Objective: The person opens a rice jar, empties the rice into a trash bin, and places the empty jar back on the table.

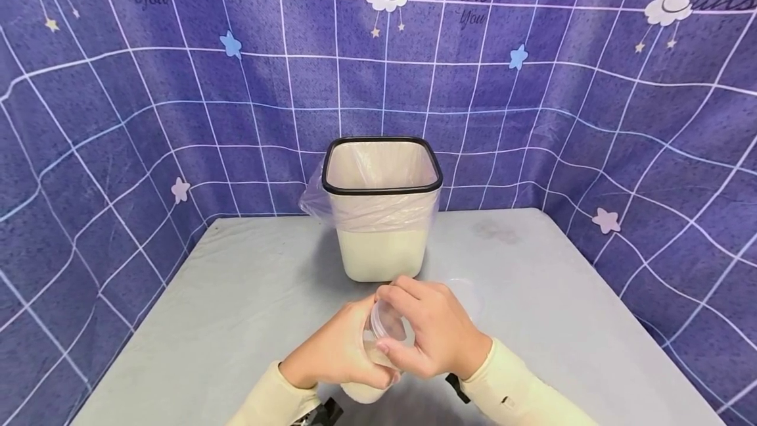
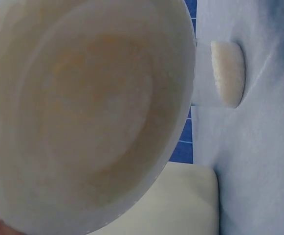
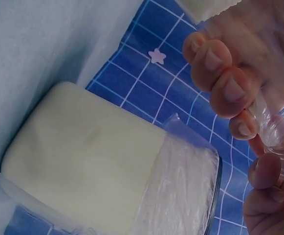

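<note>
1. A clear, round plastic jar with a pale base (image 1: 372, 350) is in both hands, on the person's side of the cream, rectangular plastic bin with a black rim (image 1: 381, 255), apart from it and above the grey, cloth-covered desk (image 1: 248, 321).
2. The jar's long axis looks tilted: the pale base is the end farther from the bin, facing the left wrist camera, while the clear rim end leans towards the bin and the right hand.
3. The left hand (image 1: 334, 350) has its grip curled round the jar's side and is the nearer one to the base.
4. The right hand (image 1: 434, 327) is the nearer one to the rim; its grip pinches the clear edge there, thumb on the person's side and fingers on the bin's side. Whether a separate lid sits under those fingers, I cannot tell.
5. A second clear container with white, grainy-looking contents (image 2: 227, 73) stands upright to the right of the bin, beyond the right hand, which partly hides it in the head view.
6. A translucent plastic bag (image 1: 384, 212) lines the bin, folded over its rim and bunched out at its left.
</note>
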The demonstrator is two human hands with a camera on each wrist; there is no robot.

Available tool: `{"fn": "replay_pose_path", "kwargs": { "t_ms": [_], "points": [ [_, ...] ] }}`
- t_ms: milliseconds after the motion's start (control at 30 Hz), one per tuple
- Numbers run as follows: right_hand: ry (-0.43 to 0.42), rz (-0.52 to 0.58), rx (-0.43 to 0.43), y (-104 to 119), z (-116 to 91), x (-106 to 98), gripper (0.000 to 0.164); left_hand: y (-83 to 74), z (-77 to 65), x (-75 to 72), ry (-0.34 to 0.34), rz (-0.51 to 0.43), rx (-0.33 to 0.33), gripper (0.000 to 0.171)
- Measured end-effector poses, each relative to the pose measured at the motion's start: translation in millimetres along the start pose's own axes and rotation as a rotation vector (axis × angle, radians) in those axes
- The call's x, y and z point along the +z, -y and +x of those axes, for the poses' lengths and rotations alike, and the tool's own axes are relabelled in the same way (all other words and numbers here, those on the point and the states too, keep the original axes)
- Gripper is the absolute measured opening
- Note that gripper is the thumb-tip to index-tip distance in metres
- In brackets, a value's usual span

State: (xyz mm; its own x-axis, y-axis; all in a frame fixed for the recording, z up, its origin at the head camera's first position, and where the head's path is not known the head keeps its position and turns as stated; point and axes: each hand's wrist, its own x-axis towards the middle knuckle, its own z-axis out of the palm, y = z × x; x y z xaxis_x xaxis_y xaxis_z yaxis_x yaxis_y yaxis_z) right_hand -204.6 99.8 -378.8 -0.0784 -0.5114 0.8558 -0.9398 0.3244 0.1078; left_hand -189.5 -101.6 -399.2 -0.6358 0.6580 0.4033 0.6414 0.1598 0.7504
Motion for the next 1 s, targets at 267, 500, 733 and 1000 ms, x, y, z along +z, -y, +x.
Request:
{"fn": "replay_pose_path", "kwargs": {
  "t_ms": [267, 500, 733, 1000],
  "points": [
    [-0.005, 0.0, -0.009, 0.5, 0.3, -1.0, 0.049, -2.0, 0.0, 1.0, 0.004, 0.004, -0.002, 0.07],
    [0.019, -0.03, 0.004, -0.2, 1.2, -6.4, 0.049, -7.6, -2.7, 4.6, -0.07, 0.132, -0.073, 0.078],
    [0.073, -0.056, 0.069, -2.5, -0.8, -14.1, 0.056, -10.5, -2.4, 9.6, -0.17, 0.234, -0.09, 0.083],
    [0.137, -0.137, 0.215, -0.8, -2.7, -17.6, 0.062, -14.5, 1.5, 11.1, -0.261, 0.367, -0.099, 0.078]
  ]
}}
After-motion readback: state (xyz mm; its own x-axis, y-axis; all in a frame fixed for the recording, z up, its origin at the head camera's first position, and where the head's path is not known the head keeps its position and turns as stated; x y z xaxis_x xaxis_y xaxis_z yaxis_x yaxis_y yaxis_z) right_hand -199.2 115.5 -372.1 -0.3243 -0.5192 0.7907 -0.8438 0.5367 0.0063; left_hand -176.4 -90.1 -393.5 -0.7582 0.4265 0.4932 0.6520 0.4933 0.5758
